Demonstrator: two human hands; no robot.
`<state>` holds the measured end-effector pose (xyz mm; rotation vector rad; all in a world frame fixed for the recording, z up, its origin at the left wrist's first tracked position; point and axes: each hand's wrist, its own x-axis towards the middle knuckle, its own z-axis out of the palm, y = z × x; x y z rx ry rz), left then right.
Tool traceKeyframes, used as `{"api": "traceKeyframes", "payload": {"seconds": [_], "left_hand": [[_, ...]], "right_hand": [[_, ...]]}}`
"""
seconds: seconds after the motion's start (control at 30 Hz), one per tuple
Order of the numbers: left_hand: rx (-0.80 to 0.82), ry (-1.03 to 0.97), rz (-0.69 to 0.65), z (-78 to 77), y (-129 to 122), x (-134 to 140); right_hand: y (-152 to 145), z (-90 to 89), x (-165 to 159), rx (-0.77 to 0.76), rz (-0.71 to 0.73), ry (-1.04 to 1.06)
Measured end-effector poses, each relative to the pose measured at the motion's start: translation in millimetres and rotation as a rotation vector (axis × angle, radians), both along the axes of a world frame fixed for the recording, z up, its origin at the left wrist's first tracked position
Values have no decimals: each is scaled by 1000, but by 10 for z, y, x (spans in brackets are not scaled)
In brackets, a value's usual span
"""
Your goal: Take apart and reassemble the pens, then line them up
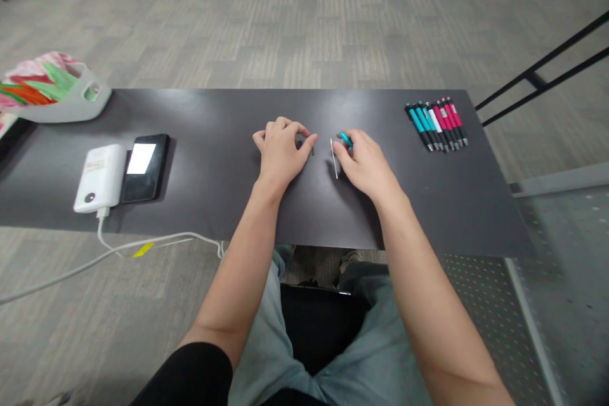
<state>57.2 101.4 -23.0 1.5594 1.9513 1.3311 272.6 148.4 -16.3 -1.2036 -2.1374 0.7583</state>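
Note:
Over the middle of the dark table (214, 114), my right hand (365, 162) is closed on a teal pen barrel (346, 138). Between its thumb and fingers, a thin whitish rod (333, 160), which looks like a pen refill, also sticks out. To its left, my left hand (281, 151) rests low over the tabletop with bent fingers. A small dark piece (313, 151) shows at its thumb tip, and another dark bit is partly hidden under the fingers. I cannot make out what these are. A gap separates the two hands.
Several teal, white and pink pens (436, 125) lie in a row at the right. On the left are a white power bank (101, 177) with a cable (162, 241), a black phone (146, 168), and a white basket (78, 104) of colourful items. A black metal frame (542, 76) stands beyond the right edge.

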Motion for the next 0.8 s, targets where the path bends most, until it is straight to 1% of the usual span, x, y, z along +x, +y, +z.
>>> {"api": "traceKeyframes", "payload": {"seconds": [0.13, 0.23, 0.3, 0.4, 0.47, 0.57, 0.63, 0.73, 0.8], "left_hand": [[56, -127, 39, 44, -8, -89], [65, -170, 43, 54, -34, -172], [68, -193, 48, 59, -54, -216], [83, -219, 63, 89, -88, -257], [32, -160, 75, 139, -119, -275], [-140, 20, 96, 237, -177, -306], [-215, 93, 99, 290, -210, -344], [-234, 92, 111, 327, -240, -435], [-225, 23, 133, 332, -251, -512]], "right_hand": [[112, -26, 183, 49, -55, 41], [139, -10, 284, 9, -94, 52], [131, 4, 300, -22, -121, 50], [111, 1, 271, -16, -144, 31], [109, -26, 243, -10, -141, 3], [123, -83, 207, 4, -141, -44], [134, -110, 183, 17, -140, -61], [138, -97, 167, 2, -140, -36], [140, -52, 210, -5, -165, 15]]}}
